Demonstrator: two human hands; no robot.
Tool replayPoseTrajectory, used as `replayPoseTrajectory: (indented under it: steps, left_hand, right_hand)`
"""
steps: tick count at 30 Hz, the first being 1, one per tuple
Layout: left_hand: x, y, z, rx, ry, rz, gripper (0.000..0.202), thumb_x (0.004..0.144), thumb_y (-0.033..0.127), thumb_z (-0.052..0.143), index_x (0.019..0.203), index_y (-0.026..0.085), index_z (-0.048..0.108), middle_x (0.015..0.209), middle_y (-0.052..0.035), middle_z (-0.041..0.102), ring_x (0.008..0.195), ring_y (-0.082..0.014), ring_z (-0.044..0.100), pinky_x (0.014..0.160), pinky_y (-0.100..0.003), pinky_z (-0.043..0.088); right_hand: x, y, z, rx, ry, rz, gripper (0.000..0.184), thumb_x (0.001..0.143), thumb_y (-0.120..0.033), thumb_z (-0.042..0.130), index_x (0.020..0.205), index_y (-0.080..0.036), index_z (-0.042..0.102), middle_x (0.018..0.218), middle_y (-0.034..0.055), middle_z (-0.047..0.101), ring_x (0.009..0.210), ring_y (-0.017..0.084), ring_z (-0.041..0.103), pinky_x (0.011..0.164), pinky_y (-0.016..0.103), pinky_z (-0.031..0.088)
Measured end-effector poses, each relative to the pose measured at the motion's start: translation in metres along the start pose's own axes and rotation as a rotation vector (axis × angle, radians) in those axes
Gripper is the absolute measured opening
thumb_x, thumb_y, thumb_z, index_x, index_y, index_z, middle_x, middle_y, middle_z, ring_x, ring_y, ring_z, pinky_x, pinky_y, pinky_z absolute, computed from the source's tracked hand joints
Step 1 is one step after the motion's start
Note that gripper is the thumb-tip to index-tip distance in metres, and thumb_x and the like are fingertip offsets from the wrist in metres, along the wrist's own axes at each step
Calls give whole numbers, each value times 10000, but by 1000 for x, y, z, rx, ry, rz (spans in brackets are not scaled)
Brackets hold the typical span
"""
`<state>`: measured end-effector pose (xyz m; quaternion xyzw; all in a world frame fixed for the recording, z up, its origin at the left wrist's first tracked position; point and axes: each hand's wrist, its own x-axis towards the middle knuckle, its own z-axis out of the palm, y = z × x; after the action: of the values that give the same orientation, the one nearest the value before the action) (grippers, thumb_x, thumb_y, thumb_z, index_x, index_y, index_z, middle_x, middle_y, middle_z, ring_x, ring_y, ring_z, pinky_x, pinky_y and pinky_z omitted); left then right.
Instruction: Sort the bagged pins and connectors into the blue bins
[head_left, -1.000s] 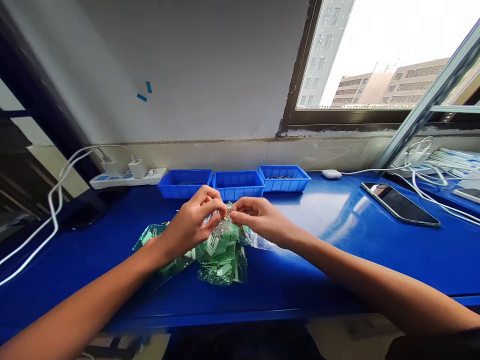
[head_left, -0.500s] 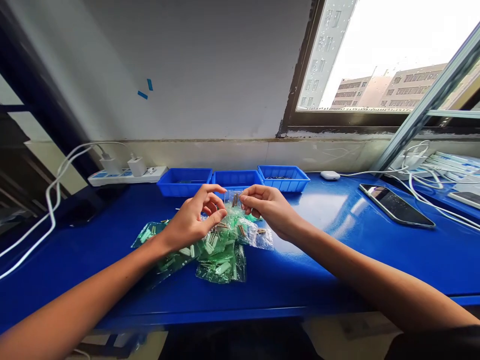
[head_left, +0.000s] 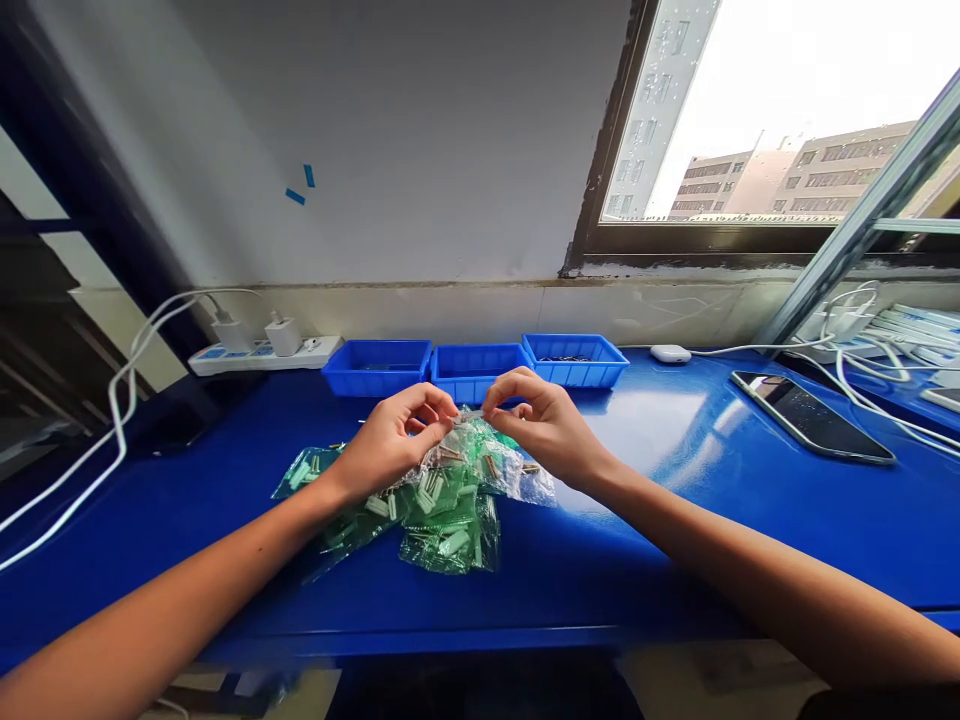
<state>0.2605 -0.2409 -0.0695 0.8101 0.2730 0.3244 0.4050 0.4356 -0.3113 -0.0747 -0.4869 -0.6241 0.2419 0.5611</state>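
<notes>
My left hand (head_left: 394,440) and my right hand (head_left: 544,425) meet above a heap of small clear and green plastic bags (head_left: 442,505) of little metal and white parts on the blue table (head_left: 675,500). Both hands pinch the top edge of one small clear bag (head_left: 469,418) between thumb and fingers, left from its left side, right from its right. The bag hangs just over the heap. Three blue trays (head_left: 474,366) stand in a row right behind the hands.
A white power strip (head_left: 262,352) with chargers and white cables lies at the back left. A white earbud case (head_left: 670,353) and a dark phone (head_left: 811,430) lie at the right, with more cables and devices beyond. A window is at the upper right.
Half a second ago my left hand had let go and only my right held the bag up. Now the left hand pinches it again and the bag sits lower.
</notes>
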Motion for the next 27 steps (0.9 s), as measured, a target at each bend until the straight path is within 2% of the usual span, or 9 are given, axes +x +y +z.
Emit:
replayPoseTrajectory:
  steps: [4, 6, 9, 11, 16, 19, 22, 25, 27]
  left_hand:
    - [2, -2, 1, -146, 133, -24, 204, 740, 291, 635, 907, 199, 561, 819, -2, 565, 757, -135, 542, 649, -244, 456]
    - [2, -1, 2, -299, 126, -114, 250, 758, 302, 615, 974, 201, 539, 797, -3, 585, 713, -134, 554, 653, -263, 467]
    - [1, 4, 2, -465, 56, -225, 241, 787, 347, 577, 942, 164, 557, 790, -34, 621, 690, -142, 575, 662, -286, 477]
    - [0, 7, 2, -463, 53, -205, 259, 770, 344, 607, 945, 158, 562, 802, -34, 629, 707, -142, 581, 673, -278, 477]
    - [0, 5, 2, -354, 113, -95, 435, 710, 230, 670, 1101, 200, 483, 742, 32, 595, 693, -110, 563, 688, -244, 472]
    - [0, 3, 3, -231, 141, -65, 332, 730, 257, 654, 1036, 181, 550, 773, 10, 597, 725, -126, 571, 681, -252, 474]
    - [-3, 3, 3, -36, 136, 50, 132, 781, 271, 613, 872, 175, 617, 804, -19, 625, 718, -144, 577, 663, -276, 480]
    - [-8, 4, 2, 223, 110, 338, 76, 827, 194, 565, 807, 203, 638, 825, -21, 645, 793, -159, 582, 750, -308, 481]
    - [-10, 4, 1, 381, 93, 505, 122, 839, 161, 552, 819, 228, 652, 862, -22, 650, 854, -169, 569, 796, -324, 471]
  right_hand:
    - [-2, 3, 1, -136, -28, -154, 93, 727, -149, 552, 702, -202, 625, 834, 24, 528, 825, 143, 509, 631, 269, 395]
    - [-2, 4, 1, -211, -24, -216, 122, 741, -126, 534, 711, -202, 625, 792, 18, 531, 773, 134, 503, 636, 270, 398]
    - [-3, 6, 2, -335, 2, -301, 170, 736, -69, 498, 701, -197, 605, 695, -2, 550, 686, 123, 476, 644, 276, 381]
    - [-3, 7, 2, -383, -1, -338, 187, 730, -43, 482, 690, -192, 589, 659, -10, 571, 663, 121, 471, 651, 277, 373]
    - [-5, 9, 1, -425, -40, -343, 209, 761, -48, 452, 746, -190, 605, 667, -2, 581, 635, 124, 468, 661, 283, 372]
    - [-6, 8, 1, -439, -63, -328, 195, 782, -76, 452, 756, -189, 609, 683, 6, 588, 649, 128, 486, 710, 305, 378]
    - [-6, 4, 1, -360, -64, -189, 128, 820, -200, 503, 751, -185, 609, 698, 9, 608, 667, 132, 502, 664, 291, 374]
    - [-6, -3, 4, -140, -95, 44, 289, 856, -386, 488, 697, -169, 594, 647, -3, 576, 591, 108, 476, 546, 255, 341]
    - [-6, -6, 7, -17, -103, 131, 315, 845, -415, 494, 675, -164, 579, 616, -13, 548, 542, 93, 452, 496, 242, 322]
